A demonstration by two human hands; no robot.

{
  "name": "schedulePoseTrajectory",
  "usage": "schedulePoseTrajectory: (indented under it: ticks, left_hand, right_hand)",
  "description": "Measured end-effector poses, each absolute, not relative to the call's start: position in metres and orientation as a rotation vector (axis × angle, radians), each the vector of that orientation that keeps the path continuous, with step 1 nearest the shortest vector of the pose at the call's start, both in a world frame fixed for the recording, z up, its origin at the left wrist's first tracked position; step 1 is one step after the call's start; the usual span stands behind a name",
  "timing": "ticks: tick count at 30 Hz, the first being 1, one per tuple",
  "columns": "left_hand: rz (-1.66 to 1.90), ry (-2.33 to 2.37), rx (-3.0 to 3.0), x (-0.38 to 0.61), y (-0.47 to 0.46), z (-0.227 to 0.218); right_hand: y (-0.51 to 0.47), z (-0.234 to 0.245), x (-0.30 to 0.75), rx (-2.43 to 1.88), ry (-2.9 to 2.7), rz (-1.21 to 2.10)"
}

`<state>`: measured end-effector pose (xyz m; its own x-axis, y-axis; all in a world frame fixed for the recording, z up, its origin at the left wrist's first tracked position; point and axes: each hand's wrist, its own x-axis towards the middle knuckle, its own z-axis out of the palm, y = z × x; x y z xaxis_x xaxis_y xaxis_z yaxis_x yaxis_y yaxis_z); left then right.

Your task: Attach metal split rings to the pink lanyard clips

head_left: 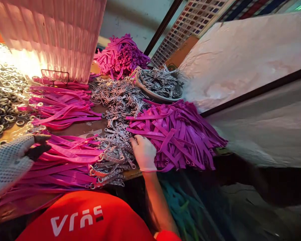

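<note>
Knit-gloved, your left hand (12,160) hangs with fingertips pinched narrow over the pink straps (62,160). Your right hand (144,152) lies palm-down, fingers curled on the metal clasps (115,147) at the table edge (132,174); hold unclear

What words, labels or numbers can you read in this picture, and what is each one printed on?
"Vrns", roughly: white letters on the red shirt, seen distorted; only the "V" is sure.
Small dark mark beside those letters: too small to read.
Pink straps, purple straps, metal clips: no text to be seen.
</note>
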<state>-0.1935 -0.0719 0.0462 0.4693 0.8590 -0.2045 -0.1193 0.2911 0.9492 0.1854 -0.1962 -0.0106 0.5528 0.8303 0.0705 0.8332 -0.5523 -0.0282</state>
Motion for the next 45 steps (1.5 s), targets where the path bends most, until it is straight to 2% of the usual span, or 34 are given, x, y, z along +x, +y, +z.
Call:
schedulePoseTrajectory:
  ticks: [3, 7, 12, 16, 22, 26, 31, 36, 41, 45]
  left_hand:
    - [0.685, 0.987, 0.902, -0.164, -0.095, 0.052]
    - [0.545, 0.823, 0.390, -0.138, -0.101, 0.044]
    - [0.568, 0.604, 0.372, -0.137, -0.107, 0.027]
    - [0.586, 0.533, 0.379, -0.149, -0.116, 0.020]
    - [0.703, 0.648, 0.449, -0.162, -0.127, 0.010]
    - [0.758, 0.656, 0.519, -0.154, -0.131, 0.011]
    - [0.831, 0.648, 0.652, -0.142, -0.135, 0.006]
    - [0.834, 0.675, 0.638, -0.139, -0.136, -0.005]
    - [0.688, 0.612, 0.799, -0.146, -0.139, 0.000]
    - [0.760, 0.585, 0.823, -0.147, -0.143, 0.005]
  right_hand:
    - [-0.184, -0.026, 0.211, -2.941, -1.369, -0.003]
    - [-0.179, -0.037, 0.217, -2.962, -1.416, 0.153]
    - [-0.179, -0.041, 0.222, -2.934, -1.450, 0.295]
    - [-0.183, -0.047, 0.223, -2.873, -1.366, 0.288]
    - [-0.201, -0.040, 0.206, -2.501, -1.194, 0.033]
    - [-0.200, -0.012, 0.156, -1.965, -1.114, 0.209]
    - [-0.182, 0.020, 0.070, -1.656, -1.772, 0.410]
    - [-0.166, 0.031, 0.027, -1.268, -2.441, 0.148]
    - [-0.164, 0.034, 0.023, -0.932, -2.661, -0.030]
    - [-0.165, 0.035, 0.027, -0.938, -2.714, -0.093]
